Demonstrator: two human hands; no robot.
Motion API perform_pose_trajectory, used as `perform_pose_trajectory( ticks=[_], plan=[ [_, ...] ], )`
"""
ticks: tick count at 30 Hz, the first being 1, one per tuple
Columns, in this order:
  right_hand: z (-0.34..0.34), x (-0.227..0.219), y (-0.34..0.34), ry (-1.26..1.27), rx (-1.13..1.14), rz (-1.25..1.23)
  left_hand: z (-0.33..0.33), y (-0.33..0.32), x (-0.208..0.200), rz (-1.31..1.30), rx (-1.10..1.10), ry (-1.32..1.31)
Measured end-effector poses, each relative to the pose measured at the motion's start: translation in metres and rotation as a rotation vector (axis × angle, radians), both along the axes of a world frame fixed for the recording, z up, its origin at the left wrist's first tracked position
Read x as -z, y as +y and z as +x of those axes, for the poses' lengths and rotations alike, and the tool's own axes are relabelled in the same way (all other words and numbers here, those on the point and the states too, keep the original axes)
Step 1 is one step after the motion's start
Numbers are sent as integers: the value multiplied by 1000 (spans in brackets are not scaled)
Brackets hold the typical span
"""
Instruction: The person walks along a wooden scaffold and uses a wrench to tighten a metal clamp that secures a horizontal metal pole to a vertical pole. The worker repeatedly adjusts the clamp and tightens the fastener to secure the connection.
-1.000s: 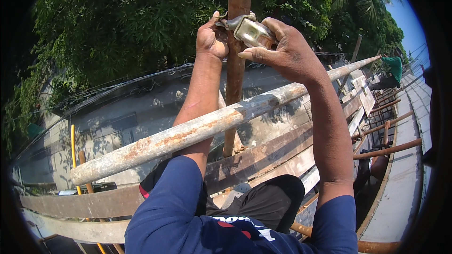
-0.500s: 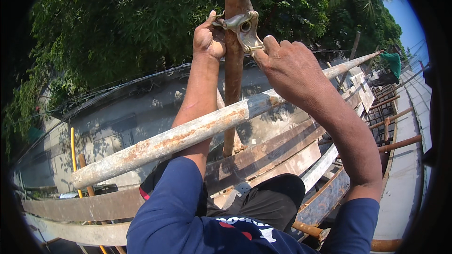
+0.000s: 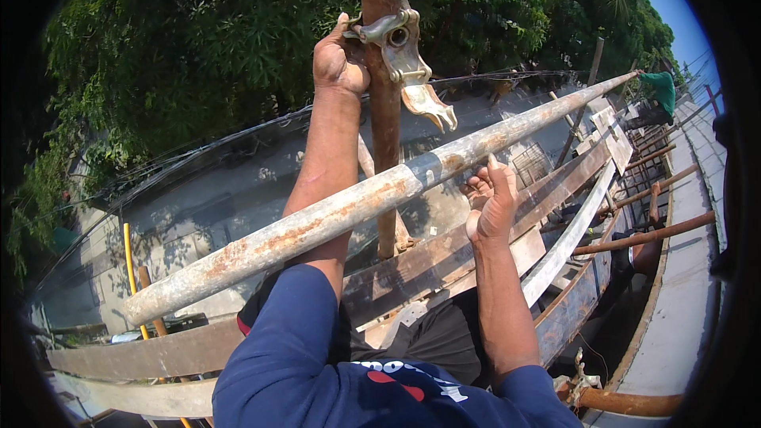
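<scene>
A rusty upright scaffold pole (image 3: 384,123) stands in front of me. On it sits a metal scaffold coupler (image 3: 402,46), whose lower flap hangs open to the right. My left hand (image 3: 341,63) is closed on the coupler's left side, against the pole; its fingertips are partly hidden. A long, rust-stained scaffold pipe (image 3: 317,222) slants across in front, passing over my left arm. Just under this pipe is my right hand (image 3: 491,202), palm turned up, fingers loosely curled and apart, holding nothing. Its thumb tip is close to the pipe; whether they touch I cannot tell.
A person in a green sleeve (image 3: 658,95) has a hand at the pipe's far end. Below are wooden planks (image 3: 444,257) and rusty horizontal pipes (image 3: 646,234). A concrete ledge (image 3: 674,309) runs along the right. Trees (image 3: 198,47) and wires stand beyond the grey wall.
My right hand has let go of the coupler's flap and moved down beneath the slanting pipe. The flap has swung down and open. My left hand stays at the coupler.
</scene>
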State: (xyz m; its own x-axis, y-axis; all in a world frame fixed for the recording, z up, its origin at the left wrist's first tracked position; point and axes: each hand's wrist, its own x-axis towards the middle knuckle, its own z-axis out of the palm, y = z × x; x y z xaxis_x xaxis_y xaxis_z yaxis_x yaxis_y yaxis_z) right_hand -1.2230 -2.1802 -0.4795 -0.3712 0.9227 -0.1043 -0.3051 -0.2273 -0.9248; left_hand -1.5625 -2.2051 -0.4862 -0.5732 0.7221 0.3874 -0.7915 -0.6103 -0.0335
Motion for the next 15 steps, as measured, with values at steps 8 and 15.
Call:
perform_pose_trajectory(
  ticks=[8,15],
  plan=[
    [-38,14,-4,348,-346,-376,32,-10,-30,-257,-180,-52],
    [-28,-9,-14,371,-323,-321,12,-3,-15,-229,-125,-66]
  ],
)
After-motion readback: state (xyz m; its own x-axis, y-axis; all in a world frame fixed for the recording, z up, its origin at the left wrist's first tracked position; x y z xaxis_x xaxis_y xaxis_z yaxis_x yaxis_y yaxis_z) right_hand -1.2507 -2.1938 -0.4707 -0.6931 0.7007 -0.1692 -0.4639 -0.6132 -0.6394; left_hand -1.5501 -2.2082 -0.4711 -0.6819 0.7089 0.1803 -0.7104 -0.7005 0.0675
